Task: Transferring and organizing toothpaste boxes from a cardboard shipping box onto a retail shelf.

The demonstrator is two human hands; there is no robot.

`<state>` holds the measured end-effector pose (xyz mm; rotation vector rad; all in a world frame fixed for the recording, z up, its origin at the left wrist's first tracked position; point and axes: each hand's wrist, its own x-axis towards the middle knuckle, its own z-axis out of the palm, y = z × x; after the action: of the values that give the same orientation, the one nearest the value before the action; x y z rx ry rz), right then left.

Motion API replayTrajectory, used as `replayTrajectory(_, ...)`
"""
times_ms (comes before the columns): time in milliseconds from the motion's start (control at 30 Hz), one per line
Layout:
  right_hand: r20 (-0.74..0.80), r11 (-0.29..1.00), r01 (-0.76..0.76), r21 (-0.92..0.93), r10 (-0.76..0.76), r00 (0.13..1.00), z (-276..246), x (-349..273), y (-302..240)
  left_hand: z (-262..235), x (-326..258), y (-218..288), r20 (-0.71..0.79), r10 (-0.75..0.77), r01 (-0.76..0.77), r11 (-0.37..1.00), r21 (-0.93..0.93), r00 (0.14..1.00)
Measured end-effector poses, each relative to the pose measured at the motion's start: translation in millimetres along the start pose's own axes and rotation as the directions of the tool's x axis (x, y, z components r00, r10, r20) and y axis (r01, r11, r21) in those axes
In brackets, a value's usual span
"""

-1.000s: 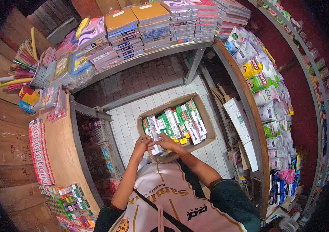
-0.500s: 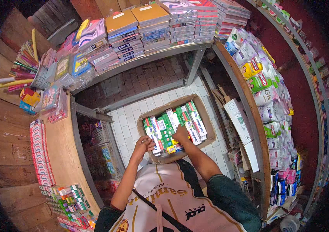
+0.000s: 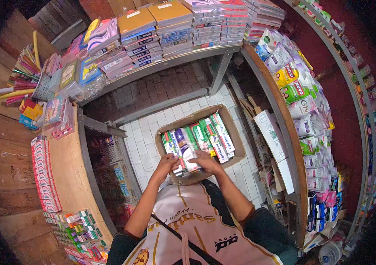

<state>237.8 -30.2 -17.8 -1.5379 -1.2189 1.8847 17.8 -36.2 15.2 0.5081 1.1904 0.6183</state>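
Observation:
A cardboard carton [image 3: 237, 132] sits on the tiled floor in front of me, packed with green, white and red toothpaste boxes [image 3: 220, 138]. Over its left half, a purple-and-white box [image 3: 181, 140] lies lengthwise, tilted a little, on top of the others. My right hand [image 3: 205, 162] grips the near end of this box from its right side, thumb across the white part. At the box's left edge, my left hand [image 3: 166, 166] has its fingers curled against it; the left fingertips are partly hidden.
Shelving surrounds the carton: stacked notebooks [image 3: 170, 24] ahead, a wooden counter [image 3: 66, 161] with rows of small boxes [image 3: 44, 176] at left, and hanging pouches [image 3: 300, 108] at right. A long white carton [image 3: 274, 143] leans by the right shelf. A clear jar [image 3: 329, 253] stands lower right.
A purple-and-white box now lies between my hands on top of the toothpaste boxes. My right hand has drawn slightly nearer and holds it; my left hand has shifted slightly right.

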Motion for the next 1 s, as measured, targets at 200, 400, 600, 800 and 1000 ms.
replayTrajectory(200, 0.269, 0.967, 0.231, 0.11, -0.253, 0.929, 23, -28, -23, 15, 2, -1, -0.084, 0.218, -0.209, 0.972, 0.105, 0.972)
replayTrajectory(400, -0.127, 0.975, -0.182, 0.131, 0.199, 0.972, -10, 19, 27, 18, -20, 17, -0.028, 0.13, -0.131, 0.991, -0.034, 0.991)
replayTrajectory(600, -0.346, 0.814, -0.268, -0.516, 0.088, 0.934, -10, 72, 52, 9, -19, 11, 0.0, 0.149, -0.149, 0.987, -0.055, 0.989)
replayTrajectory(800, -0.455, 0.673, -0.429, -0.602, 0.152, 0.877, 17, 89, 33, 5, -17, 7, 0.036, 0.141, -0.14, 0.99, -0.033, 0.989)
replayTrajectory(1000, -0.558, 0.742, -0.383, -0.55, 0.015, 0.83, 27, 81, 35, 2, -21, 7, 0.036, 0.138, -0.136, 0.99, -0.043, 0.99)
